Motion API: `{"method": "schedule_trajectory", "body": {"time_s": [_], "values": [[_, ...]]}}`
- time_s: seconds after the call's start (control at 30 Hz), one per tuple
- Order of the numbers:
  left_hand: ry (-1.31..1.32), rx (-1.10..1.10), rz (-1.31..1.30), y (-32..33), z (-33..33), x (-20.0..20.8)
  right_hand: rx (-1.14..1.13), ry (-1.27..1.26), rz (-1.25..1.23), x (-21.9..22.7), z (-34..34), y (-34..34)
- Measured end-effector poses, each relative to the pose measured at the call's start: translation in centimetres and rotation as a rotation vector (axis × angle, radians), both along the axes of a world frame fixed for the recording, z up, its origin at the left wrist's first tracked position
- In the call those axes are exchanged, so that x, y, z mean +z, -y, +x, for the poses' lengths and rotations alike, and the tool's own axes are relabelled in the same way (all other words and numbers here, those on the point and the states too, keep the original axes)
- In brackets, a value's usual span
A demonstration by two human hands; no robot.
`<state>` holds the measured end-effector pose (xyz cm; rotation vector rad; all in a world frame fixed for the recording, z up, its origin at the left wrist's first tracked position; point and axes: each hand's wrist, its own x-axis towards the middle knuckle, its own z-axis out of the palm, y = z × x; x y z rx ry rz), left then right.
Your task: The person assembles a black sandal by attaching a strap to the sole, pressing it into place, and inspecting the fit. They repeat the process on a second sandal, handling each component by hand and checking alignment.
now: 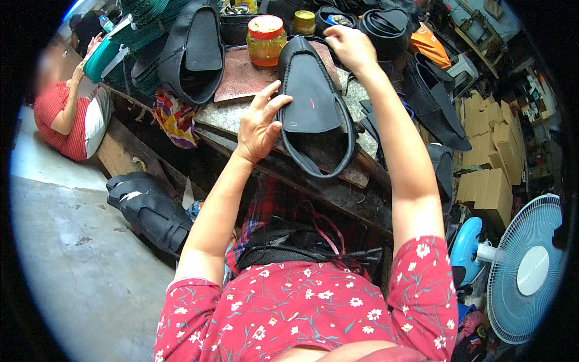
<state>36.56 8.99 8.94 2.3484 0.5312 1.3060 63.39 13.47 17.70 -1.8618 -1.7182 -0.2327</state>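
A black leather shoe upper (310,99) lies on the worktable, toe pointing away from me. Its flat inner piece is edged with stitching, and a loose back strap loops toward me. My left hand (259,125) rests at its left edge, fingers spread, the index fingertip touching the inner piece. Beyond its right side, my right hand (351,47) is raised with fingers curled closed. Whatever those fingers hold, if anything, is too small to make out. Just behind that hand sits a round dark container (335,19). A red-lidded jar (266,41) of amber contents stands left of the toe.
Another black upper (194,54) lies to the left, near coils of green cord (145,36). More black uppers (431,99) are at right. A fan (528,271) and cardboard boxes (491,142) stand farther right. A person in a red top (60,120) sits at far left.
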Motion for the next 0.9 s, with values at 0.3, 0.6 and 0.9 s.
{"method": "schedule_trajectory", "body": {"time_s": [0.3, 0.6, 0.9], "values": [[0.058, 0.014, 0.032, -0.3, 0.0, -0.2, -0.157, 0.4, -0.345, -4.5, 0.0, -10.3], [0.078, -0.014, 0.033, -0.5, -0.1, -0.2, -0.151, 0.403, 0.006, -1.4, 1.2, -10.8], [0.089, -0.004, 0.024, -0.4, 0.1, -0.5, -0.062, 0.833, -0.519, 4.4, 3.5, 9.7]]}}
